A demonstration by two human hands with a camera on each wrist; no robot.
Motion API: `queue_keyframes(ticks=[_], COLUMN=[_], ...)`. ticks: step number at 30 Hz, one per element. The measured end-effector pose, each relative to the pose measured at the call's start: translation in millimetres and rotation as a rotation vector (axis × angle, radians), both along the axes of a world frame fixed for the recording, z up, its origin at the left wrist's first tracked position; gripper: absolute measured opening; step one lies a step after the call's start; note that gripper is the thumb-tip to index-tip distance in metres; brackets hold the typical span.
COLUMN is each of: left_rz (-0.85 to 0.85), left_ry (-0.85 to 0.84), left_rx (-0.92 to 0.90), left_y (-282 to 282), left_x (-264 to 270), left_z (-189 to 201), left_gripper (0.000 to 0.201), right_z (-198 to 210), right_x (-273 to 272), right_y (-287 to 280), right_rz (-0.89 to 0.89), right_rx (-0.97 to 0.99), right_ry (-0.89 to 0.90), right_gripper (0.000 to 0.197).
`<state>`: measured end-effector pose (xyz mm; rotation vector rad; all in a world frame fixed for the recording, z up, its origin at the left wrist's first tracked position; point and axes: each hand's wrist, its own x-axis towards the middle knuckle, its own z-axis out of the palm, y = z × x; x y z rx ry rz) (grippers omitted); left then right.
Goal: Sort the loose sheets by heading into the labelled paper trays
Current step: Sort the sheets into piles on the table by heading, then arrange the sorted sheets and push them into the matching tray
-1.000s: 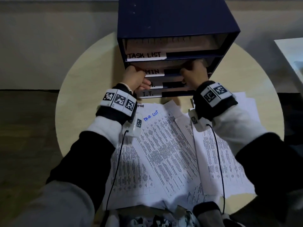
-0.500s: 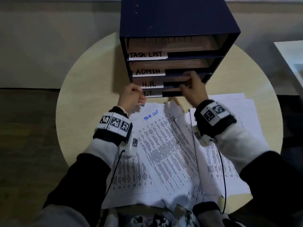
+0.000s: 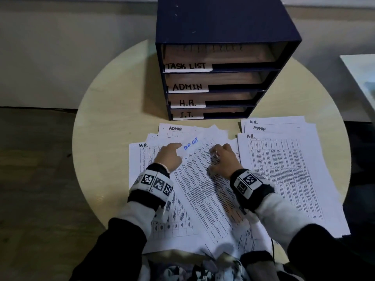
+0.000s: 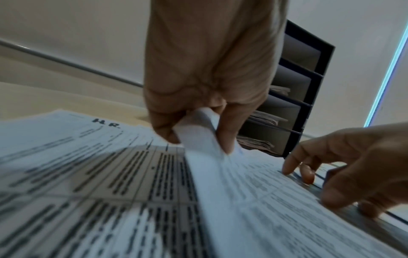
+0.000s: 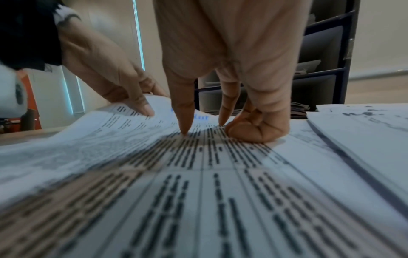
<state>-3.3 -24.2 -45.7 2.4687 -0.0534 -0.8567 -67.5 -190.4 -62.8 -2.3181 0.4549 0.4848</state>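
A dark blue tray unit stands at the back of the table, its trays labelled TASK LIST, ADMIN, H.R. and I.T. from top to bottom. Loose printed sheets lie spread in front of it. On top, slanted, is a sheet headed TASK LIST in blue. My left hand pinches its upper left corner, which curls up between thumb and fingers. My right hand rests on the same sheet, index fingertip pressing down and the outer fingers folded under.
An H.R. sheet and an ADMIN sheet lie under the left side. A stack topped by an H.R. sheet lies at the right. The round beige table shows bare at the left. A white object sits off to the right.
Both hands drew back from the trays' fronts down onto the loose sheets. The left hand took hold of the TASK LIST sheet's corner; the right came to rest on it.
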Motion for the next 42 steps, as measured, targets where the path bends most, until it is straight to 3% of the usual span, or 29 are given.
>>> queue_keyframes(ticks=[5,9,13,16,18,21,28,33,40,42], left_rz=[-0.05,-0.15,0.001,0.381,0.513,0.422,0.388,0.403,0.398,0.404], left_ry=[-0.081,-0.146,-0.188,-0.176,-0.039,0.179,0.148,0.114,0.009,-0.013], left_rx=[-0.117,-0.158,-0.346,-0.632,-0.77,-0.734,-0.701,-0.664,-0.884,-0.919], left_y=[12.7,27.4,30.5,31.1,33.1,26.8,11.4,7.6,0.0,-1.5], left_x=[11.1,30.0,43.0,46.4,44.3,33.7,15.1,7.2,20.5,34.9], left_z=[12.1,34.3,42.5,36.7,29.2,19.5,10.6,11.0,59.5,71.5], left_gripper=[0.029,0.031,0.012,0.014,0.017,0.042,0.041,0.038,0.034,0.041], right_z=[7.3,6.4,4.7,5.6,7.3,9.2,13.2,15.0,50.3,60.4], right_x=[4.9,8.9,5.4,2.9,3.3,4.9,-4.6,-21.8,-15.4,-12.8], right_y=[-8.7,-20.9,-24.8,-24.1,-23.8,-28.4,-43.4,-43.4,-57.6,-61.6], right_rz=[-0.192,-0.211,-0.269,-0.41,-0.531,-0.673,-0.674,-0.634,-0.618,-0.576], right_rx=[0.152,0.094,0.299,0.49,0.568,0.621,0.666,0.672,0.875,0.932], right_ry=[-0.037,-0.054,0.016,-0.073,-0.113,-0.157,-0.238,-0.275,-0.458,-0.496], right_gripper=[0.074,0.087,0.035,0.005,0.003,0.011,0.004,0.009,0.013,0.009])
